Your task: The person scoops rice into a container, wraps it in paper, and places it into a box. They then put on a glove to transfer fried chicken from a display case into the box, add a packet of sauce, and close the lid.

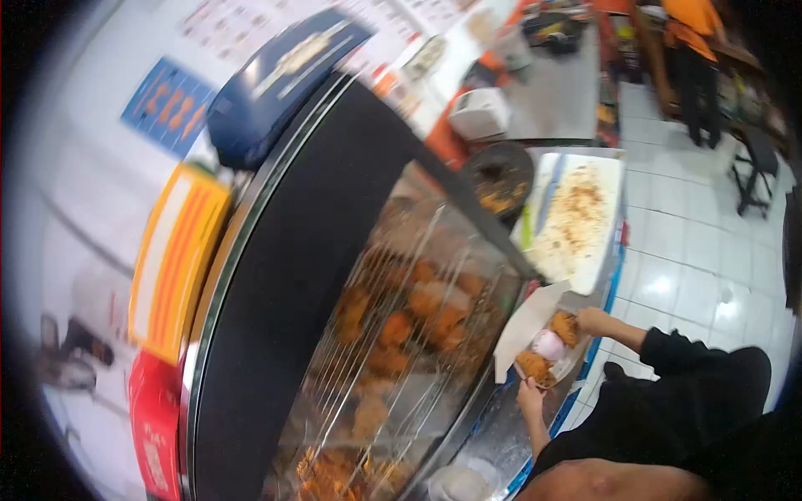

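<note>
A paper food box (569,368) is held between my two hands over the counter, its pale lid (525,327) folded up on the far side. Inside lie two browned, fried-looking pieces, one fried piece (565,328) near my right hand and another fried piece (535,367) near my left. Between them sits a round whitish-pink bundle (548,344). My right hand (594,321) grips the upper right edge of the box. At its lower corner, my left hand (530,396) is closed on the box, fingers partly hidden.
A glass display cabinet (305,221) with fried pieces on wire racks stands at left. Beyond the box are a crumb-strewn white tray (578,213) and a dark round pan (499,177). A person (697,63) stands far back near a black stool (756,167).
</note>
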### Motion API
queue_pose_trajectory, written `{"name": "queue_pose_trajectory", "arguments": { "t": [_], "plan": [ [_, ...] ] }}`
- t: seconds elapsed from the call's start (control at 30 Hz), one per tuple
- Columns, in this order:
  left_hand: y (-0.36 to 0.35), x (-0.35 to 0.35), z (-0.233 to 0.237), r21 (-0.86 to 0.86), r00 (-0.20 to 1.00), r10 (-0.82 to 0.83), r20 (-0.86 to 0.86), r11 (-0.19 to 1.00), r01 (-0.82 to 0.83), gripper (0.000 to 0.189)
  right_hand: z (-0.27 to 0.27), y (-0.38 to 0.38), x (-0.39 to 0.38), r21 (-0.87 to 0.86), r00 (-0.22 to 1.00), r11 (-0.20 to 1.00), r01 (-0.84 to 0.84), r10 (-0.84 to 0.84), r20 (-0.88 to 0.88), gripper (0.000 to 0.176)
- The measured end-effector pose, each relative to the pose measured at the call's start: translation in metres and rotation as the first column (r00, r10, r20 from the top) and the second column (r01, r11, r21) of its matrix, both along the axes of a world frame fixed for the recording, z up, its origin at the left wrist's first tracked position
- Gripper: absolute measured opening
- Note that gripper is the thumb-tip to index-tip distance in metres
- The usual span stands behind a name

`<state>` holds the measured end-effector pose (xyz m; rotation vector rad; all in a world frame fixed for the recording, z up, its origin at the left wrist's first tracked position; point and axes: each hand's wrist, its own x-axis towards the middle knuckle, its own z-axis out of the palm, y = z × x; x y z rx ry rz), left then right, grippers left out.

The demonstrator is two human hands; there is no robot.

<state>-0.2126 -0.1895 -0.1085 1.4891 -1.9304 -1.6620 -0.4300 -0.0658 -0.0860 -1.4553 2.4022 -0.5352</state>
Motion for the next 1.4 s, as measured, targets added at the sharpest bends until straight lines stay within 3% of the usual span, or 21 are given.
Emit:
{"name": "queue_pose_trajectory", "arguments": {
  "t": [0.03, 0.07, 0.13, 0.2, 0.27, 0.33, 0.37, 0.43, 0.53, 0.6, 0.77, 0.83, 0.87, 0.9, 0.97, 1.03, 1.1, 1.2, 1.27, 1.37, 1.4],
  "plan": [
    [0.000, 0.001, -0.009, -0.181, 0.999, 0.013, 0.051, 0.984, -0.003, 0.033, 0.001, 0.000, 0.002, -0.011, 0.999, 1.000, 0.021, -0.021, 0.026, 0.013],
    [0.001, 0.002, -0.019, -0.167, 0.997, -0.047, 0.060, 0.984, 0.056, 0.033, 0.003, 0.001, 0.003, -0.017, 0.998, 0.999, 0.030, -0.029, 0.052, 0.015],
    [0.002, 0.007, -0.026, -0.281, 0.998, 0.016, 0.067, 0.960, 0.003, 0.033, -0.001, 0.005, 0.008, -0.029, 0.993, 0.995, 0.100, -0.098, 0.068, 0.017],
    [0.015, 0.006, -0.003, -0.209, 1.000, -0.013, 0.028, 0.978, 0.018, 0.032, -0.005, 0.010, 0.014, -0.061, 0.987, 0.988, 0.138, -0.133, 0.086, 0.019],
    [0.022, 0.005, 0.017, -0.135, 1.000, -0.025, -0.017, 0.991, 0.023, 0.032, -0.004, 0.019, 0.018, -0.069, 0.963, 0.985, 0.159, -0.139, 0.233, 0.020],
    [0.022, 0.011, 0.024, -0.342, 0.982, -0.116, 0.146, 0.926, 0.160, 0.030, -0.005, 0.037, 0.025, -0.154, 0.972, 0.981, 0.116, -0.081, 0.219, 0.020],
    [0.019, 0.017, 0.020, -0.345, 0.981, -0.124, 0.151, 0.923, 0.170, 0.030, -0.002, 0.045, 0.029, -0.233, 0.981, 0.971, 0.061, -0.016, 0.192, 0.019],
    [0.012, 0.025, 0.005, -0.473, 0.892, -0.201, 0.405, 0.789, 0.393, 0.028, 0.009, 0.061, 0.037, -0.131, 0.955, 0.988, 0.082, -0.040, 0.295, 0.021],
    [0.031, 0.023, 0.034, -0.519, 0.916, -0.289, 0.277, 0.757, 0.396, 0.026, 0.000, 0.089, 0.029, -0.207, 0.959, 0.977, 0.052, 0.010, 0.284, 0.018],
    [0.047, -0.001, 0.049, -0.494, 0.909, -0.305, 0.285, 0.766, 0.412, 0.025, 0.005, 0.109, 0.015, -0.155, 0.944, 0.970, 0.185, -0.132, 0.302, 0.015],
    [0.097, -0.118, 0.086, -0.371, 0.897, -0.347, 0.274, 0.822, 0.431, 0.023, 0.049, 0.168, -0.095, -0.223, 0.919, 0.926, 0.304, -0.224, 0.324, 0.014],
    [0.118, -0.192, 0.101, -0.490, 0.901, -0.421, 0.104, 0.767, 0.415, 0.021, 0.070, 0.194, -0.152, -0.354, 0.925, 0.867, 0.352, -0.264, 0.272, 0.014],
    [0.130, -0.233, 0.106, -0.540, 0.890, -0.447, 0.088, 0.730, 0.420, 0.020, 0.075, 0.213, -0.180, -0.284, 0.902, 0.870, 0.403, -0.326, 0.283, 0.013],
    [0.141, -0.268, 0.111, -0.580, 0.880, -0.468, 0.087, 0.694, 0.427, 0.020, 0.095, 0.227, -0.208, -0.333, 0.902, 0.844, 0.420, -0.349, 0.254, 0.011],
    [0.163, -0.341, 0.127, -0.365, 0.848, -0.527, 0.057, 0.780, 0.509, 0.020, 0.102, 0.259, -0.265, -0.333, 0.867, 0.802, 0.496, -0.434, 0.247, 0.010],
    [0.182, -0.404, 0.125, -0.443, 0.794, -0.606, -0.050, 0.726, 0.526, 0.021, 0.127, 0.283, -0.317, -0.328, 0.822, 0.754, 0.569, -0.514, 0.244, 0.009],
    [0.200, -0.458, 0.137, -0.436, 0.794, -0.608, -0.019, 0.719, 0.541, 0.021, 0.144, 0.300, -0.366, -0.246, 0.830, 0.794, 0.556, -0.511, 0.225, 0.012],
    [0.212, -0.522, 0.131, -0.445, 0.790, -0.613, -0.007, 0.710, 0.547, 0.021, 0.143, 0.313, -0.427, -0.318, 0.808, 0.743, 0.589, -0.547, 0.219, 0.013],
    [0.211, -0.559, 0.134, -0.477, 0.787, -0.616, -0.028, 0.700, 0.531, 0.021, 0.141, 0.310, -0.464, -0.285, 0.819, 0.768, 0.573, -0.529, 0.222, 0.013],
    [0.199, -0.616, 0.139, -0.323, 0.830, -0.554, -0.058, 0.797, 0.510, 0.020, 0.136, 0.293, -0.530, -0.258, 0.832, 0.793, 0.552, -0.505, 0.230, 0.014],
    [0.187, -0.632, 0.116, -0.327, 0.846, -0.529, -0.059, 0.811, 0.485, 0.021, 0.131, 0.283, -0.554, -0.256, 0.853, 0.816, 0.518, -0.468, 0.233, 0.015]
  ]
}}
